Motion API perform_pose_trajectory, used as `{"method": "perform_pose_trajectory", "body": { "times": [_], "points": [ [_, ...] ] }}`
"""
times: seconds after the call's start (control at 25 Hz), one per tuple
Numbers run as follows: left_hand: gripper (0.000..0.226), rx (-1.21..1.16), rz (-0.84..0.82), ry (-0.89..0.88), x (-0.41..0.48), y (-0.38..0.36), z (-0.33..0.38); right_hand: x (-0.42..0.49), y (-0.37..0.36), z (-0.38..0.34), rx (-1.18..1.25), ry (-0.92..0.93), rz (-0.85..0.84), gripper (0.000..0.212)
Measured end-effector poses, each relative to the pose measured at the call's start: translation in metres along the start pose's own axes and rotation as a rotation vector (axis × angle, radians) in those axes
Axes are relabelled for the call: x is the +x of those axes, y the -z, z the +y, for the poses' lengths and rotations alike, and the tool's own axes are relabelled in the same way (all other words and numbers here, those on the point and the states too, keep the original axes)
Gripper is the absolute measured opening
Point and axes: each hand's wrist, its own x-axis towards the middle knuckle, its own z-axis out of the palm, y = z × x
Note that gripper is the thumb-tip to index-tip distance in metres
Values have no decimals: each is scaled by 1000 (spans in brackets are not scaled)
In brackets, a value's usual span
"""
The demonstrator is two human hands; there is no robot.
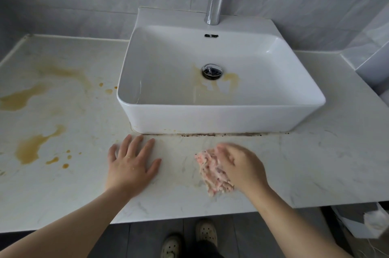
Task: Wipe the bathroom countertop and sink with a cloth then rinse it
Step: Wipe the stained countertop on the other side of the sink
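Pink and white, shaggy and bunched, the cloth (212, 170) is seen on the front strip of the pale marbled desk (315, 163), just in front of the white vessel sink (221, 119) and slightly right of its middle. It is pressed down by the right grip (240, 165), a bare hand whose fingers are curled over the bunch. The hand is blurred, so the exact hold is hard to make out. The left grip (132, 163) is laid flat on the desk near the sink's front left corner, fingers straight and spread, with nothing held. The step in hand is judged to be the wiping of the desk, with much left to do. Large yellow-brown stains (31, 146) are spread over the desk's left side, a similar stain (229, 81) is seen by the drain, and a dark line of grime (221, 134) is seen along the sink's base. A leftward sweep across the stains is called for next, with the flat hand lifted out of the path.
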Motion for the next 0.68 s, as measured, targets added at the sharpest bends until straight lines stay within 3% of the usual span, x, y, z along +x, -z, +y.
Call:
{"method": "perform_pose_trajectory", "body": {
  "times": [0.04, 0.08, 0.2, 0.24, 0.4, 0.56, 0.6, 0.68],
  "points": [
    [70, -2, -1, 2, 0, 0, 0, -1, 2, -3, -27, 61, 160, 33],
    [69, -1, -1, 1, 0, 0, 1, 0, -3, -3, -51, 105, 210, 29],
    [68, -3, -1, -2, 0, 1, 1, -5, -44, 3, -155, 260, 15, 29],
    [68, -3, -5, -1, -1, 1, 0, -5, -50, 6, -219, 253, -6, 34],
    [69, -6, -9, -1, 0, 0, 1, 2, -55, 20, -360, -55, 38, 53],
    [71, -3, -14, 3, 0, 1, 1, -14, -69, 14, -458, 157, -153, 59],
    [71, -1, -15, 3, -1, 1, 1, -13, -62, 26, -468, 135, -162, 57],
    [72, 1, -17, 5, -2, 1, 1, -5, -40, 61, -480, -105, -81, 60]
  ]
}}
